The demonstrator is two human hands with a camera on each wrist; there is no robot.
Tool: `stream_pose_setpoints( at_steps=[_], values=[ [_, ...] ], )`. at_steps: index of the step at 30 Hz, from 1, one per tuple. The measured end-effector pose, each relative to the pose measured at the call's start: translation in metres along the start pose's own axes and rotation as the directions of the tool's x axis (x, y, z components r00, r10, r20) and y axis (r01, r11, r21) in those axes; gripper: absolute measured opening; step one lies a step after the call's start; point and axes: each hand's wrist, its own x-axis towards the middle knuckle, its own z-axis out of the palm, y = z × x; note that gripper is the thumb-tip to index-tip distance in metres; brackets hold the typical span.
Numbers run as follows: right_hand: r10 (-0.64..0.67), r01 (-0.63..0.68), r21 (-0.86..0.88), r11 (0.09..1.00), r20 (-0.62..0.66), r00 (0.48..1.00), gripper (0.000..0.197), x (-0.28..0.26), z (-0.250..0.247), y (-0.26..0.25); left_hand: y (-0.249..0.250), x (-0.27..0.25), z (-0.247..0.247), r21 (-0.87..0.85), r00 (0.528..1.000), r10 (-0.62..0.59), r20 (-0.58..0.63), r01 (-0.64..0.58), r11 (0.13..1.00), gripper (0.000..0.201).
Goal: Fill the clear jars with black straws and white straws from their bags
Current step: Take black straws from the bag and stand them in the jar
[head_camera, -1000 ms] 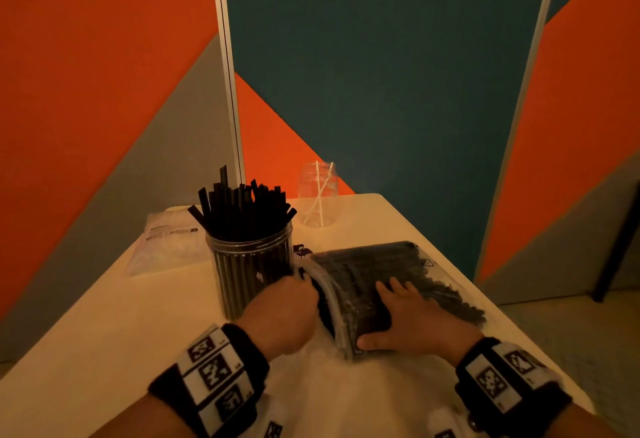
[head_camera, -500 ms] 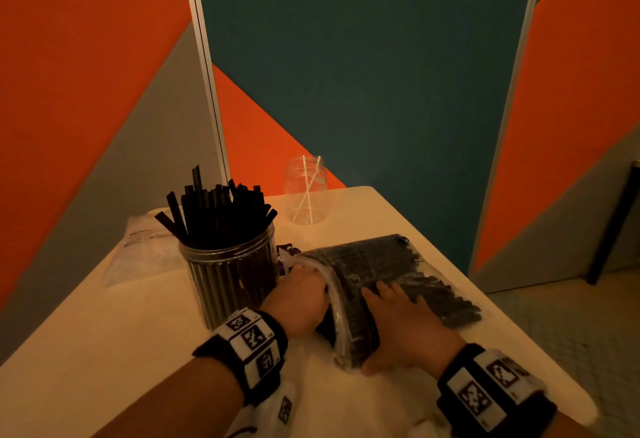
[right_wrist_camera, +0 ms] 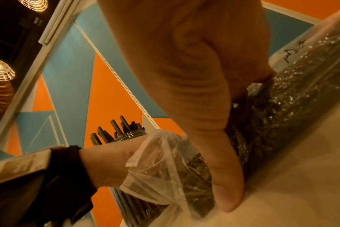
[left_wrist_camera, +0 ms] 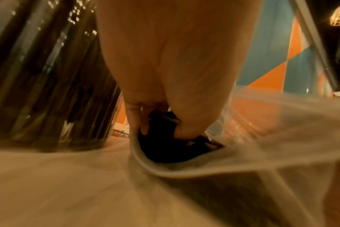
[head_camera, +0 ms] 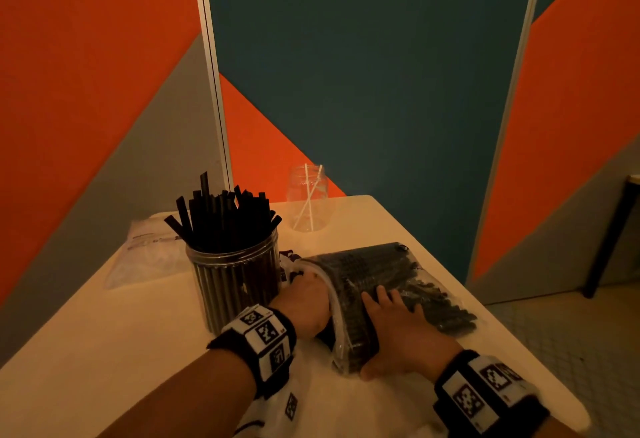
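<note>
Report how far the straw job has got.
Done, nearly: the near jar is packed with black straws. In hand: the left hand reaches into the bag of black straws and its fingers curl around some, while the right hand presses the bag flat on the table. Left: the far jar holds only two white straws; the other bag lies untouched.

Left fingers (left_wrist_camera: 135,116) inside bag (head_camera: 349,333)

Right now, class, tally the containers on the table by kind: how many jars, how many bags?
Clear jars: 2, the jar of black straws and the far jar.
Plastic bags: 2, the black straw bag and the bag at left.
Total: 4.
</note>
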Motion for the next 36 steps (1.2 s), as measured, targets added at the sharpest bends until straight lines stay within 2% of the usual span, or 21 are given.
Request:
stream_pose_setpoints(
  at_steps=[2, 8, 12, 15, 18, 21, 24, 26, 28, 30, 31, 36],
  values=[
    [-0.001, 0.001, -0.002, 1.0, 0.0, 1.0, 0.137, 0.001, 0.0, 0.0, 0.002, -0.003, 0.001, 0.029, 1.0, 0.02, 0.016, -0.02, 0.999, 0.031],
    [-0.006, 0.006, -0.01, 1.0, 0.009, 1.0, 0.137, 0.0, -0.002, 0.0, -0.002, -0.007, -0.009, -0.082, 0.987, 0.005, 0.163, 0.009, 0.997, 0.025],
    [-0.011, 0.012, -0.023, 1.0, 0.029, 1.0, 0.136, -0.002, -0.004, -0.001, -0.002, -0.011, -0.016, -0.158, 0.984, 0.005, 0.176, 0.024, 0.987, 0.031],
    [-0.013, 0.014, -0.04, 0.999, 0.021, 1.0, 0.134, -0.006, -0.005, -0.001, -0.005, -0.022, -0.016, -0.098, 0.979, -0.043, 0.197, 0.063, 0.993, 0.032],
    [-0.022, 0.022, -0.039, 0.999, 0.005, 1.0, 0.133, -0.008, -0.005, -0.001, -0.01, -0.041, -0.018, -0.017, 0.969, -0.029, 0.244, 0.034, 0.999, 0.029],
    [-0.031, 0.031, -0.025, 0.999, -0.002, 1.0, 0.13, -0.011, -0.005, 0.0, -0.019, -0.056, -0.023, -0.026, 0.963, -0.031, 0.268, 0.039, 0.999, 0.024],
    [-0.034, 0.034, -0.027, 0.999, -0.006, 0.999, 0.129, -0.011, -0.005, 0.0, -0.021, -0.062, -0.025, -0.029, 0.97, -0.077, 0.23, 0.086, 0.996, 0.023],
    [-0.035, 0.034, -0.033, 0.999, -0.005, 0.999, 0.129, -0.01, -0.005, 0.0, -0.016, -0.06, -0.024, -0.081, 0.982, -0.102, 0.161, 0.116, 0.99, 0.026],
    [-0.032, 0.032, -0.034, 0.999, -0.008, 0.999, 0.13, -0.009, -0.004, 0.0, -0.008, -0.052, -0.019, -0.141, 0.989, -0.098, 0.112, 0.113, 0.984, 0.043],
    [-0.027, 0.026, -0.035, 0.999, -0.012, 1.0, 0.131, -0.007, -0.003, 0.001, 0.0, -0.041, -0.012, -0.128, 0.991, -0.092, 0.102, 0.105, 0.986, 0.062],
    [-0.025, 0.025, -0.036, 0.999, -0.016, 1.0, 0.131, -0.007, -0.002, 0.001, 0.003, -0.037, -0.008, -0.103, 0.991, -0.093, 0.093, 0.103, 0.989, 0.065],
    [-0.027, 0.027, -0.031, 0.999, -0.02, 0.999, 0.132, -0.005, -0.001, 0.002, 0.003, -0.035, 0.006, -0.059, 0.993, -0.118, 0.001, 0.118, 0.991, 0.052]
  ],
)
